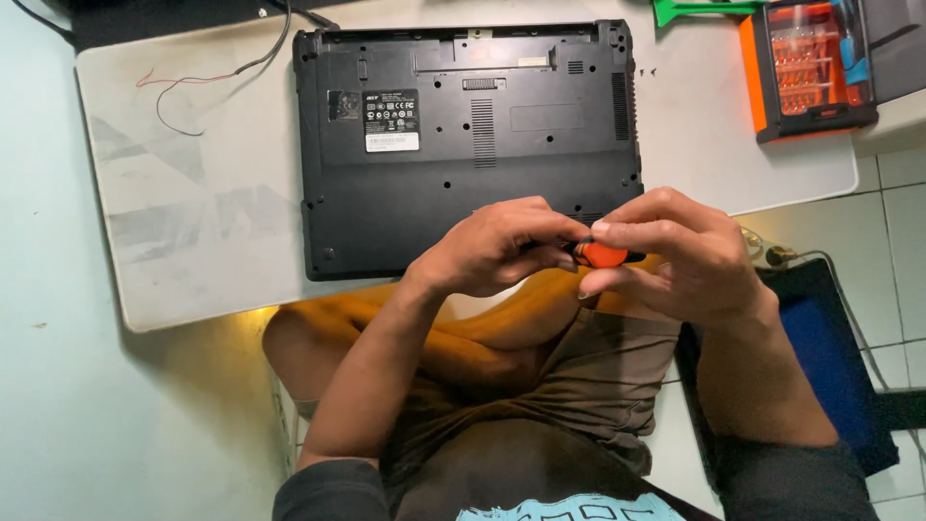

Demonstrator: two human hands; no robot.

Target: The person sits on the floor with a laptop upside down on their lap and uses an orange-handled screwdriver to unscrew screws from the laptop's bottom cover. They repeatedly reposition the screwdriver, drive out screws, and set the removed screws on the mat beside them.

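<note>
Head view looks down at two bare hands meeting above the person's lap. Left hand (492,246) and right hand (675,253) both pinch a small orange and black tool handle (603,255); each grip is closed on it, fingertips pressing from either end, so the handle sits right between the two grips. Just beyond the grips, a black laptop (468,145) lies bottom side up on a pale mat (183,212) that covers the table. Farther beyond the right grip and off to its outer side stands an orange bit case (810,68) with its lid raised. Beside the right wrist, a dark blue flat pad (830,367) rests on the tiled floor.
</note>
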